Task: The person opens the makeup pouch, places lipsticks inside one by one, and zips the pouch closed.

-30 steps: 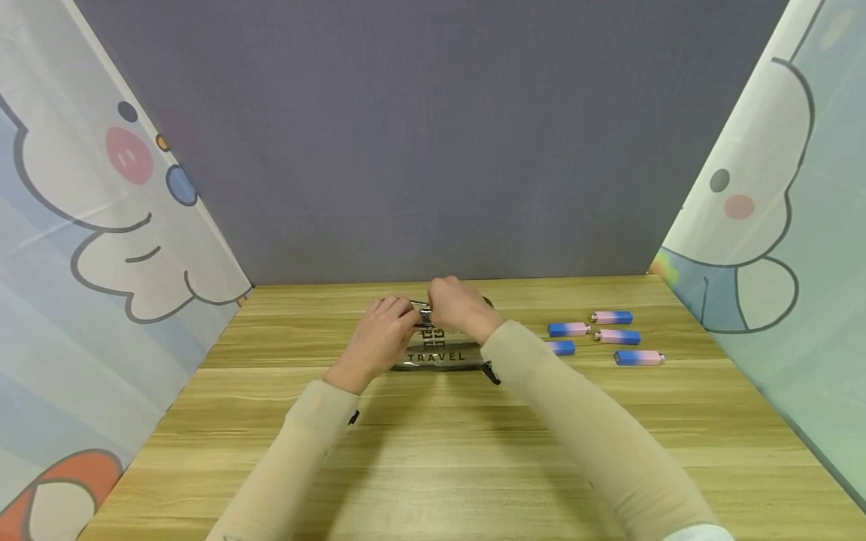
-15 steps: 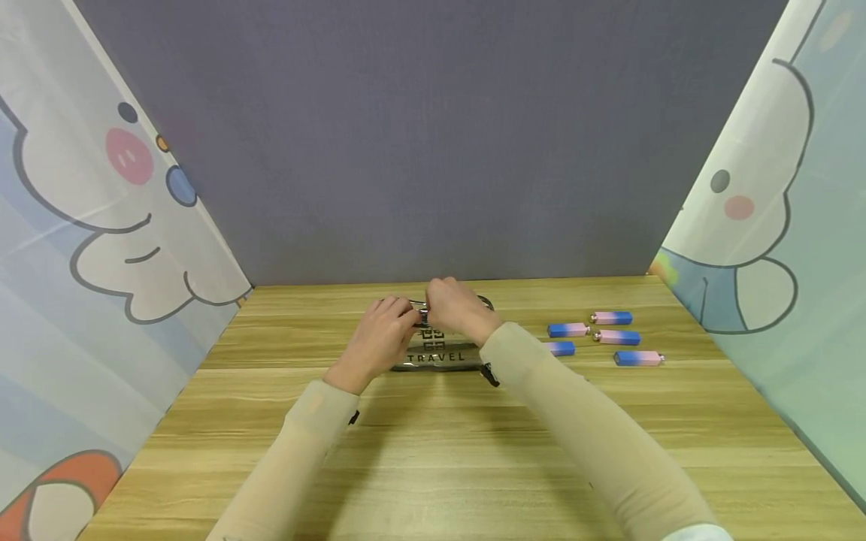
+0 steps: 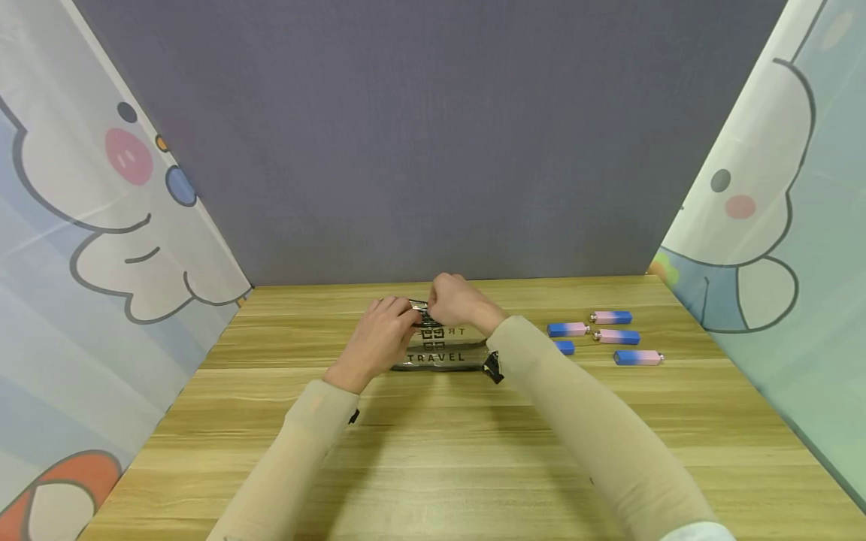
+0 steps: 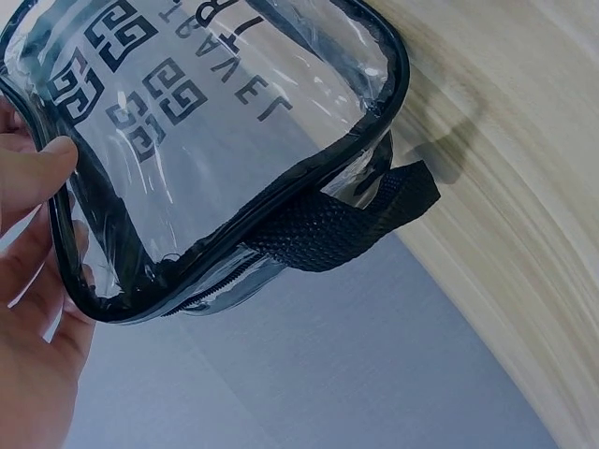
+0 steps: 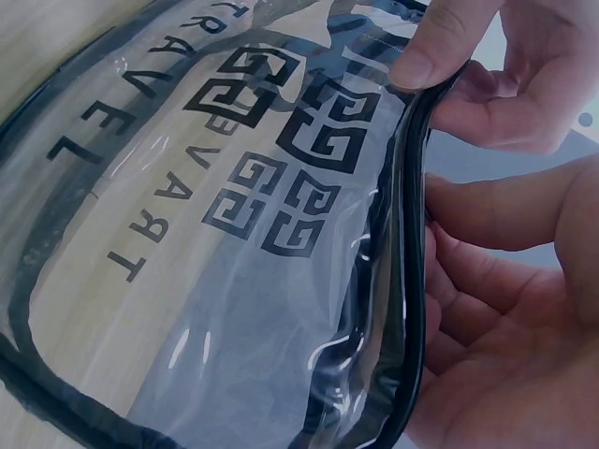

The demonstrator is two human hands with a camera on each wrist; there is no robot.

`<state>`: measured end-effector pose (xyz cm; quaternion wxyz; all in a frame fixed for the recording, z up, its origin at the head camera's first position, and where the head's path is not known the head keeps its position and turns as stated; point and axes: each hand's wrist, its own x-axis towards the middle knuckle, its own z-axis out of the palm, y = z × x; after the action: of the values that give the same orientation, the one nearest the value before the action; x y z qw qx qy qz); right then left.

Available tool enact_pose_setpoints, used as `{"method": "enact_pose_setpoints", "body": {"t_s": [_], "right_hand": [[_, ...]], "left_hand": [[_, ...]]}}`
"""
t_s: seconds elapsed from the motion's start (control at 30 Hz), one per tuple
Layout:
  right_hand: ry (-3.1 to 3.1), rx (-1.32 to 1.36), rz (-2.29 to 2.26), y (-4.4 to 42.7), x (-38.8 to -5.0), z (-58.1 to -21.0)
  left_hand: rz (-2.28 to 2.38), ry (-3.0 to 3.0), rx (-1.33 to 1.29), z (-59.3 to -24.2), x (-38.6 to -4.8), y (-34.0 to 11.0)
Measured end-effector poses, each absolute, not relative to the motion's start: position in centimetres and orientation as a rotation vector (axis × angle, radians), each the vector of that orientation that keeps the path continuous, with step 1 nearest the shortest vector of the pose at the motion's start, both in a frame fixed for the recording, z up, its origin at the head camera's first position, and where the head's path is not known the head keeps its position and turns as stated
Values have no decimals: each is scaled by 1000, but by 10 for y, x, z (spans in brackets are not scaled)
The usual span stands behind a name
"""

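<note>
A clear toiletry bag [image 3: 440, 357] with black trim and the word TRAVEL lies between my hands on the table. My left hand [image 3: 380, 338] grips its far edge left of the middle, thumb [image 4: 42, 168] on the front and fingers behind in the left wrist view. Close beside it, my right hand [image 3: 460, 304] pinches the same edge with curled fingers; the right wrist view shows its thumb [image 5: 496, 206] against the black rim [image 5: 416, 271]. Whether a zipper pull sits between those fingers is hidden. A black webbing strap [image 4: 337, 224] and part of a zipper [image 4: 215, 285] show at one end.
Right of the bag lie several small blue-and-pink sticks [image 3: 639, 358] with metal ends; my right sleeve [image 3: 575, 398] partly covers one. A dark grey panel [image 3: 433, 143] stands behind the wooden table [image 3: 419, 466]. Cartoon-printed sheets [image 3: 778, 188] hang at both sides.
My right hand has shifted slightly right and its wrist has turned a little, exposing more of the bag's lettering. The strap by my right sleeve shows more. The left hand stays put.
</note>
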<state>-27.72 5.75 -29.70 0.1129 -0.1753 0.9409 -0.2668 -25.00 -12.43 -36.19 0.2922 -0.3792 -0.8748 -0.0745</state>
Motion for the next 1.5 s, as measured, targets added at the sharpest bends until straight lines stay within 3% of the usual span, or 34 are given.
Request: {"method": "enact_pose_setpoints", "body": {"t_s": [1.5], "right_hand": [[2732, -443, -878, 95, -283, -295]], "left_hand": [[-208, -2365, -1008, -360, -251, -121]]}}
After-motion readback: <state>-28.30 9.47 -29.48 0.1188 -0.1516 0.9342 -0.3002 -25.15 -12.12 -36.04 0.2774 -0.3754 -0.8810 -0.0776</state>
